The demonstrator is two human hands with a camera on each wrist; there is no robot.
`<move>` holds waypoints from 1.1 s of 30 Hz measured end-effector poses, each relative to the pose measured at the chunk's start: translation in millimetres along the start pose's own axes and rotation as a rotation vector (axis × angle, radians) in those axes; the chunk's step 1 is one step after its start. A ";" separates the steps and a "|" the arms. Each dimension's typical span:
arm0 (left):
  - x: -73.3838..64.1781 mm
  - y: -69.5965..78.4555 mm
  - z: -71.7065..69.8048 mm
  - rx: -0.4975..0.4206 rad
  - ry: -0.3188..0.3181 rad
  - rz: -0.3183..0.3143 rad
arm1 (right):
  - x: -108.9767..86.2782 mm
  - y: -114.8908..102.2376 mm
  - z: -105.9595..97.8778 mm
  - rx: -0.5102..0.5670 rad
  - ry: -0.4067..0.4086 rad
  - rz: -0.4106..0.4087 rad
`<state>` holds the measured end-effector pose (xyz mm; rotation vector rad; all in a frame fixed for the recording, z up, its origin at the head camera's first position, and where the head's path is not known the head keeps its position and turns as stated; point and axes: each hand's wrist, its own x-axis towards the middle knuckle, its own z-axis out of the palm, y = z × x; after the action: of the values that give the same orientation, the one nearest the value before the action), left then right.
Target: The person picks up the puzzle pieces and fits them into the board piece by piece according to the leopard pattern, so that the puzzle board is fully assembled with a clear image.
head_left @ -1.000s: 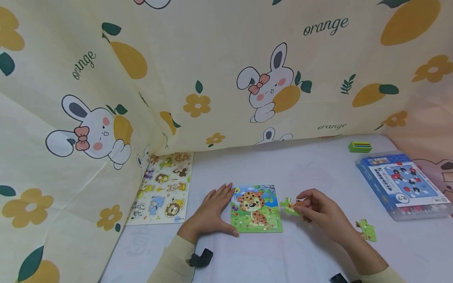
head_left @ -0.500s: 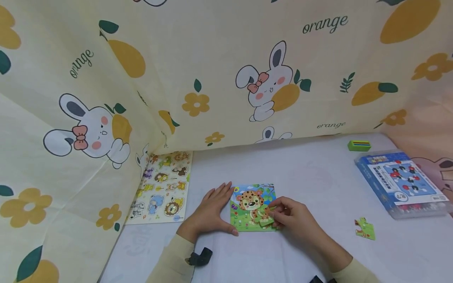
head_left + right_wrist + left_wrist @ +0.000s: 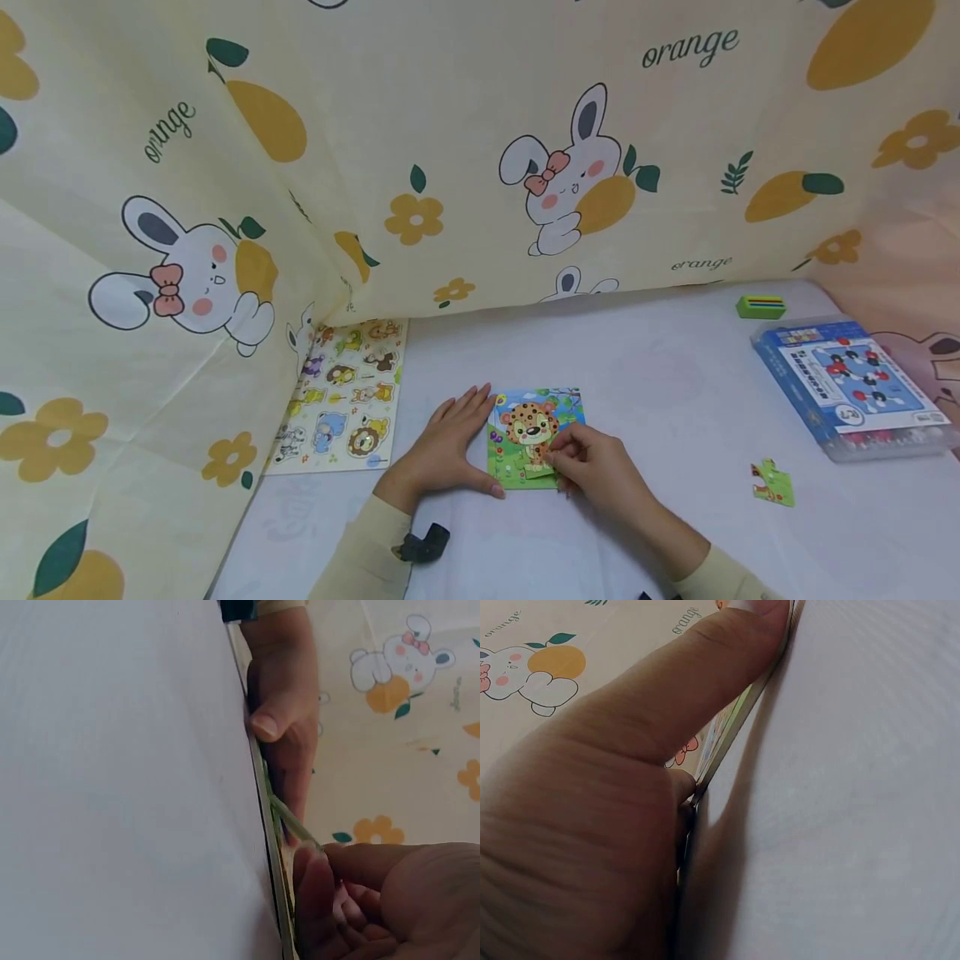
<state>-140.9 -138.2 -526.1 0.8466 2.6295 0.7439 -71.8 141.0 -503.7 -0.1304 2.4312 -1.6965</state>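
Note:
A square leopard jigsaw board (image 3: 517, 417) lies flat on the white table. My left hand (image 3: 450, 450) rests at its left side, fingers straight and spread, thumb along the lower left corner. Over the lower right of the board, my right hand (image 3: 600, 467) pinches a green puzzle piece (image 3: 537, 471) between thumb and fingers. In the right wrist view that puzzle piece (image 3: 296, 820) stands tilted, one edge down at the board. My right fingers hide the board's lower right part. A loose puzzle piece (image 3: 772, 483) lies on the table to the right.
An animal sticker sheet (image 3: 352, 400) lies left of the board. At the right are a blue boxed set (image 3: 855, 387) and a small green block (image 3: 761, 307) with coloured stripes. A printed curtain (image 3: 465, 167) hangs behind and to the left.
My right hand has carried the pinched puzzle piece leftward from beside the board to over its lower part. My left hand has stayed at the board's left side.

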 end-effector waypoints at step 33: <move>1.1 -2.6 1.9 -0.001 0.007 0.011 | -17.1 7.3 -38.1 0.011 -0.123 -0.047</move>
<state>-142.2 -138.6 -529.2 0.8599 2.6329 0.7519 -62.2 181.5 -496.2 -0.2835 2.3469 -1.6680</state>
